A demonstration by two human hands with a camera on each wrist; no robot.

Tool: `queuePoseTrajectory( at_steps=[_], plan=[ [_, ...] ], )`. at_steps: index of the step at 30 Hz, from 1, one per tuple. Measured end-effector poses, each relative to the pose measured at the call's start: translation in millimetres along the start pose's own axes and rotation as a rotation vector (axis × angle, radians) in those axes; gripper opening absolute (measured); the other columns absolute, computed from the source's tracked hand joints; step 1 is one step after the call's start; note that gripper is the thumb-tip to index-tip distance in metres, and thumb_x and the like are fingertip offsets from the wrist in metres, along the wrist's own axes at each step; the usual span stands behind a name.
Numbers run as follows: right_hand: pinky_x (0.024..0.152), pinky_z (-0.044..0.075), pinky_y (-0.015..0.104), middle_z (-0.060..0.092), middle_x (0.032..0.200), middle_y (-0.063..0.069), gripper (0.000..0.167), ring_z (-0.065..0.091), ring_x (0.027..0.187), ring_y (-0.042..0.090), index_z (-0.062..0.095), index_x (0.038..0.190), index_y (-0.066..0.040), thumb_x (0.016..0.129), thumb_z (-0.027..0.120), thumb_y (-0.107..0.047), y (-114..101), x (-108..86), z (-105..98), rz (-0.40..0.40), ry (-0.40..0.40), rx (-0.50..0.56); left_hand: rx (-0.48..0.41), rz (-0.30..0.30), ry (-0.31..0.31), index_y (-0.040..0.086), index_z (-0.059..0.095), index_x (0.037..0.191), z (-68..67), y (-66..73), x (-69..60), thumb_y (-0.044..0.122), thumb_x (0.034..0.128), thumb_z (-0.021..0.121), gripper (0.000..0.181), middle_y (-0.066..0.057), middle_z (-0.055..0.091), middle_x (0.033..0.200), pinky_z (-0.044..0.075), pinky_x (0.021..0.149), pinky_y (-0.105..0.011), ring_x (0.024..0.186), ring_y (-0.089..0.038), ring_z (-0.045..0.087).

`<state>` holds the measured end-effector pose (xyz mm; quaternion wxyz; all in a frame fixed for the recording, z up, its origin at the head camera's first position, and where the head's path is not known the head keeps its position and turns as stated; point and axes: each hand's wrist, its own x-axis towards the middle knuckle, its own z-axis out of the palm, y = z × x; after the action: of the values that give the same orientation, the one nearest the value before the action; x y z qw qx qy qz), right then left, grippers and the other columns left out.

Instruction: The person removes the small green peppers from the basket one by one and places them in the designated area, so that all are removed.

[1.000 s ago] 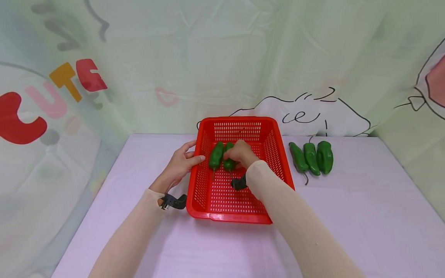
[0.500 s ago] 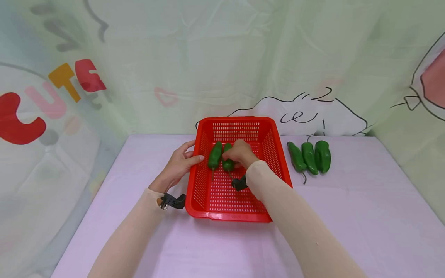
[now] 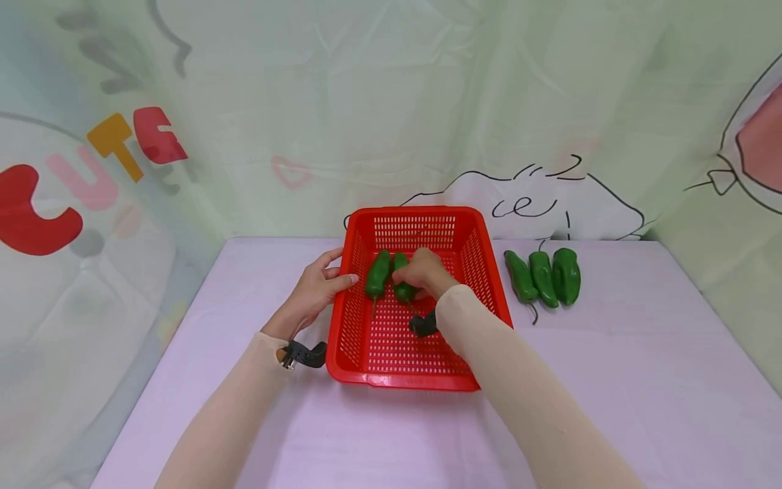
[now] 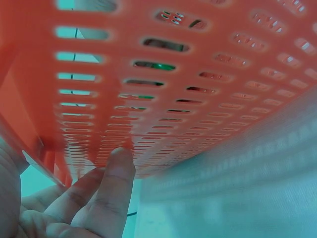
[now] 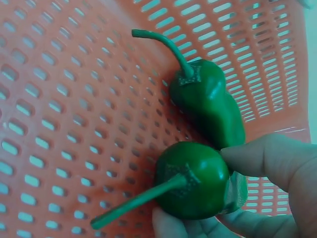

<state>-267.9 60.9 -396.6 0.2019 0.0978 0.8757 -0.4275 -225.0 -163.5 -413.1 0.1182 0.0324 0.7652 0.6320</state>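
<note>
A red slotted plastic basket (image 3: 421, 384) stands on the pale table. My left hand (image 3: 313, 288) grips its left side, thumb over the rim; in the left wrist view, fingers (image 4: 106, 198) lie against the outer wall. Inside the basket, my right hand (image 3: 426, 270) holds a green pepper (image 5: 190, 181) between thumb and fingers, its stem pointing toward me. Another green pepper (image 3: 378, 275) lies just left of it on the basket floor. Part of the held pepper is hidden by the hand in the head view.
Three more green peppers (image 3: 542, 278) lie side by side on the table (image 3: 641, 353), right of the basket. A printed cloth backdrop (image 3: 391, 122) rises behind the table and along both sides.
The held pepper has turned slightly, its stem end swinging a little to the right with my right hand. My left hand keeps its place on the basket.
</note>
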Motion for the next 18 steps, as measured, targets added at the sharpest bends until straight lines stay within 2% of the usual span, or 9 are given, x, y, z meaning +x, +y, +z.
queuePoseTrajectory(
  at_steps=[4,9,18],
  plan=[
    [0.079,0.065,0.041,0.063,0.108,0.018,0.026,0.071,0.088,0.026,0.061,0.107,0.004,0.091,0.075,-0.013,0.5,-5.3,-4.3,-0.033,0.000,0.018,-0.001,0.004,0.002,0.017,0.034,0.162,0.3,-0.5,0.2,0.015,0.1025,0.066,0.068,-0.022,0.063,0.140,0.063,0.087,-0.045,0.113,-0.036,0.072],
    [0.083,0.065,0.041,0.067,0.107,0.018,0.025,0.072,0.089,0.026,0.066,0.106,0.003,0.092,0.075,-0.015,1.5,-14.6,-12.7,-0.072,-0.027,0.048,0.011,0.002,0.006,0.017,0.033,0.163,1.2,-0.8,-0.2,0.017,0.1018,0.067,0.069,-0.021,0.062,0.142,0.062,0.088,-0.046,0.114,-0.036,0.071],
    [0.088,0.063,0.042,0.067,0.120,0.023,0.042,0.075,0.101,0.033,0.062,0.126,0.007,0.093,0.075,-0.014,5.4,-32.5,-32.3,-0.121,-0.060,0.087,0.003,-0.012,0.012,0.018,0.034,0.162,1.2,-0.6,-0.4,0.018,0.1011,0.068,0.070,-0.021,0.062,0.142,0.062,0.089,-0.045,0.114,-0.036,0.072]
  ],
)
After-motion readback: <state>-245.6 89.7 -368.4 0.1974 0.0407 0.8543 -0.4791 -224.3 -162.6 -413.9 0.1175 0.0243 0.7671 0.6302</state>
